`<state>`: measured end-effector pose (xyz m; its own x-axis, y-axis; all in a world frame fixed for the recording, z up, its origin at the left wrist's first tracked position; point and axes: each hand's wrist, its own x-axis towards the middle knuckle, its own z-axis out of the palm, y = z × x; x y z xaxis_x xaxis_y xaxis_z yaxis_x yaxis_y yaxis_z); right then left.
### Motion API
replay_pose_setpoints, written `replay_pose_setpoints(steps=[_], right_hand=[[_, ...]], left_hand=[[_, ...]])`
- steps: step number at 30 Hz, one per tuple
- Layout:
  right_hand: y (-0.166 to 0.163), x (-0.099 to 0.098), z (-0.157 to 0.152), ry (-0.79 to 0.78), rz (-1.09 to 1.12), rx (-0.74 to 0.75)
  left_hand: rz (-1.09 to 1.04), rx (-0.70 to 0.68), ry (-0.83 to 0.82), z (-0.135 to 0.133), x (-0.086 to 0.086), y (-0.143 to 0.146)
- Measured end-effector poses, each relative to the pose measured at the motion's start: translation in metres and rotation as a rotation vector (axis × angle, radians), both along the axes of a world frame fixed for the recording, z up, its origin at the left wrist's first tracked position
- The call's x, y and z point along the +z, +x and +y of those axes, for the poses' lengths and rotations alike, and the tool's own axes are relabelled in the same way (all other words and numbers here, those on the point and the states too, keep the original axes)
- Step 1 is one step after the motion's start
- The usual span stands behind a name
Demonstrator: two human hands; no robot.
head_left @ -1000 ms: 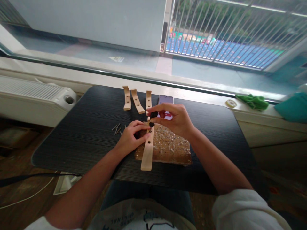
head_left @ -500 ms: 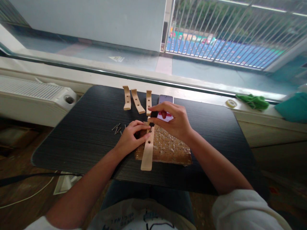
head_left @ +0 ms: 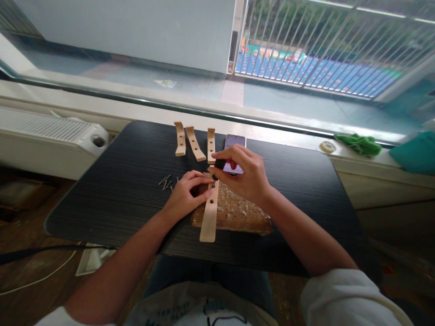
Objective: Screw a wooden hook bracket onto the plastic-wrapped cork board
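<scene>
A pale wooden strip [head_left: 209, 213] with holes lies lengthwise on a brown cork-like pad [head_left: 238, 212] on the black table [head_left: 118, 190]. My left hand [head_left: 185, 194] presses its fingers on the strip's far end, beside a hole. My right hand [head_left: 243, 174] pinches a small black tool [head_left: 215, 172] upright over that hole, fingers curled around it. A few loose nails [head_left: 166, 182] lie just left of my left hand.
Three more curved wooden strips [head_left: 193, 144] lie at the table's far edge, a phone [head_left: 234, 141] beside them. A white radiator [head_left: 50, 136] stands to the left. On the window sill are a tape roll [head_left: 327, 146] and a green cloth [head_left: 360, 145].
My right hand has rolled slightly forward and down over the black tool, its fingers turning. My left hand and the strip stay put.
</scene>
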<state>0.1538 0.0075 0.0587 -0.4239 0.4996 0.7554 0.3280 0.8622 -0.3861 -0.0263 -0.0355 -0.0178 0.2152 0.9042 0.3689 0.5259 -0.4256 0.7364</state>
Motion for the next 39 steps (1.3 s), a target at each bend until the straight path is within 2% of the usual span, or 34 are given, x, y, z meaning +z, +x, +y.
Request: replay_pose_setpoints(steps=[8, 14, 19, 24, 32, 39], right_hand=[[0.002, -0.002, 0.006, 0.02, 0.005, 0.138], [0.013, 0.006, 0.011, -0.113, -0.089, 0.309], [0.02, 0.006, 0.015, -0.301, -0.141, 0.402], [0.02, 0.006, 0.018, -0.369, -0.133, 0.439], [0.019, 0.01, 0.018, -0.311, -0.14, 0.426], [0.017, 0.008, 0.019, -0.236, -0.098, 0.326]], left_hand=[[0.011, 0.003, 0.002, 0.0, 0.0, 0.0], [0.036, -0.025, -0.039, -0.001, 0.004, -0.002], [0.064, -0.039, -0.062, -0.002, 0.007, -0.004], [0.07, -0.028, -0.051, -0.002, 0.004, -0.004], [0.073, -0.014, -0.046, -0.002, 0.004, -0.003], [0.063, -0.015, -0.033, -0.002, 0.005, -0.002]])
